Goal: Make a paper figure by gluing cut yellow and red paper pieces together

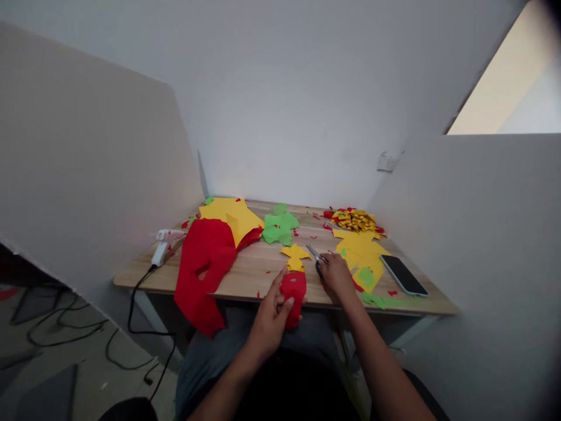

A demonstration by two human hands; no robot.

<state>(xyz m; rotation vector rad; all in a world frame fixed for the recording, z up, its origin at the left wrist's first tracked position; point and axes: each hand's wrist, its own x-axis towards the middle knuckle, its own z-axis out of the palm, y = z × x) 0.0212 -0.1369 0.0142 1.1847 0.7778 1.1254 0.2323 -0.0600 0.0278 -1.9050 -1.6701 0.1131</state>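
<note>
My left hand (268, 320) pinches a small red felt piece (294, 287) between thumb and fingers at the table's front edge; a small hole shows near its top. Just beyond lies a little yellow cut-out (295, 255) on the wood. To the right, my right hand (336, 273) is closed around the handles of dark-handled scissors (316, 255), low over the tabletop. Their blades point away to the upper left, beside the yellow cut-out and apart from the red piece.
A large red felt sheet (205, 251) hangs over the front edge. Yellow felt (232, 217) and green pieces (280, 227) lie behind. A glue gun (161, 248) with a cord stands left. Right are yellow sheets (357, 248), a pile of yellow strips (354, 220) and a phone (403, 275).
</note>
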